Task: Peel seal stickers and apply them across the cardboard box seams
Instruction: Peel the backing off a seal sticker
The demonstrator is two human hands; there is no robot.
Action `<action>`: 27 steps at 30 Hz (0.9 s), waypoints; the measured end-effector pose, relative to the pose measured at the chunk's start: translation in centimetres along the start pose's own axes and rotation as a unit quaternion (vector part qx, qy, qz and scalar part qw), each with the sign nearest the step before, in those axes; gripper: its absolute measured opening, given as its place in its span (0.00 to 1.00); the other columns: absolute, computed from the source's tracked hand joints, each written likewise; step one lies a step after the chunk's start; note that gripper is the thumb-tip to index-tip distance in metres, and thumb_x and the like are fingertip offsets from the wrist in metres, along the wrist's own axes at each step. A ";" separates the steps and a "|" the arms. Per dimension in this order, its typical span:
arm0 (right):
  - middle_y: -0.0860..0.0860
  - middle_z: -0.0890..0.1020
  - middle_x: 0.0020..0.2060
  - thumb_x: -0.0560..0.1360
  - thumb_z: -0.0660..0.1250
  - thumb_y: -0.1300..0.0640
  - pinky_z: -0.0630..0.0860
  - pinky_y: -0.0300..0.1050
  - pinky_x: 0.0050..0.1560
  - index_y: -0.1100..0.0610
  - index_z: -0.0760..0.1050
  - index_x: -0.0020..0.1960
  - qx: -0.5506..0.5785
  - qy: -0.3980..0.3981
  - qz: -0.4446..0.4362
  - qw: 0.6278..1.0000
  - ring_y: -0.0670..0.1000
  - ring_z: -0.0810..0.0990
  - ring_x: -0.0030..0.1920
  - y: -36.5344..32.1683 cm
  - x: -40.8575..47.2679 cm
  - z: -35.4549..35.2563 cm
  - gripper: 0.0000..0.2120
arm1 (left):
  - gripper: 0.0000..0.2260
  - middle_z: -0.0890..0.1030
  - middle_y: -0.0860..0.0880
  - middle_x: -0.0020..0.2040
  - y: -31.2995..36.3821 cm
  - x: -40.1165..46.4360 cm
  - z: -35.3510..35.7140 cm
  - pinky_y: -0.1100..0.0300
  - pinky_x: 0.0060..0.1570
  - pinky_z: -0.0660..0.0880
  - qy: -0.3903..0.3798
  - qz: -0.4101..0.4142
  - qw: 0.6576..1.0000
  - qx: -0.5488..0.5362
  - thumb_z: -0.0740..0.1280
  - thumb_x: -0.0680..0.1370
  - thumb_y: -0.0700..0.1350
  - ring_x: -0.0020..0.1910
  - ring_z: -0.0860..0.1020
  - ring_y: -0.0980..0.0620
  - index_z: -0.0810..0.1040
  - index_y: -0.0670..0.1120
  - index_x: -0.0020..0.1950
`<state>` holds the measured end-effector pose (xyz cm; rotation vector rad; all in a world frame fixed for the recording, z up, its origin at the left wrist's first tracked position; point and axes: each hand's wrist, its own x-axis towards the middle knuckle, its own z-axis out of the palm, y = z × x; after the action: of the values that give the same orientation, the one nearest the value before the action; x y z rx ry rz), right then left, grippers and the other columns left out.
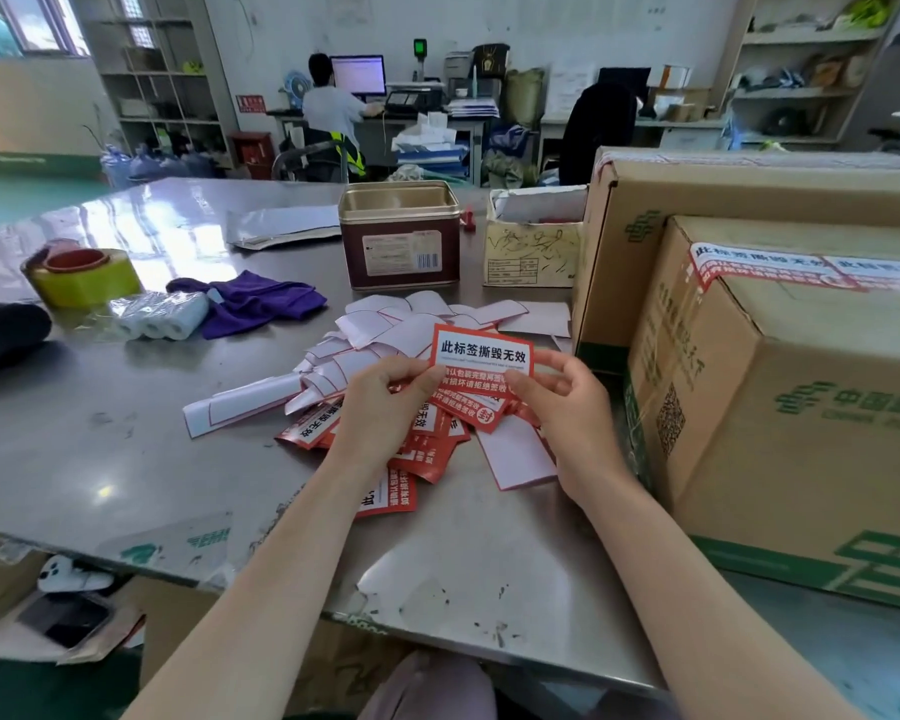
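Observation:
I hold a red-and-white seal sticker (481,356) upright above the steel table (126,433). My left hand (385,402) pinches its lower left edge, and my right hand (567,402) pinches its lower right edge. Under my hands lies a pile of red stickers (427,454). Behind it is a heap of white backing papers (385,330). At the right stands a cardboard box (801,407) with red seal stickers (780,267) along its top seam. A larger cardboard box (697,200) stands behind it.
A brown open tin (401,241) and a small scribbled carton (533,246) stand behind the papers. To the left lie a purple cloth (261,304), a plastic roll bundle (162,314) and a yellow tape roll (81,278). A person (333,116) sits at a far desk.

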<state>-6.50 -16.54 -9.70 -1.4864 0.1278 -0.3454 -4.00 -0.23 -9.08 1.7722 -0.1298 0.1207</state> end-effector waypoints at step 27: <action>0.45 0.80 0.50 0.78 0.62 0.55 0.80 0.38 0.46 0.46 0.75 0.54 -0.051 0.094 -0.063 0.992 0.44 0.81 0.49 0.2 -0.1 -0.9 0.08 | 0.03 0.82 0.54 0.47 0.3 -0.9 -0.3 0.66 0.41 0.77 -0.028 0.065 0.996 0.051 0.67 0.76 0.48 0.45 0.81 0.55 0.80 0.55 0.45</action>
<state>-6.83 -17.34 -9.94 -1.5643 0.2049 -0.5883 -4.93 0.06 -8.91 1.8686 -0.2845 0.1735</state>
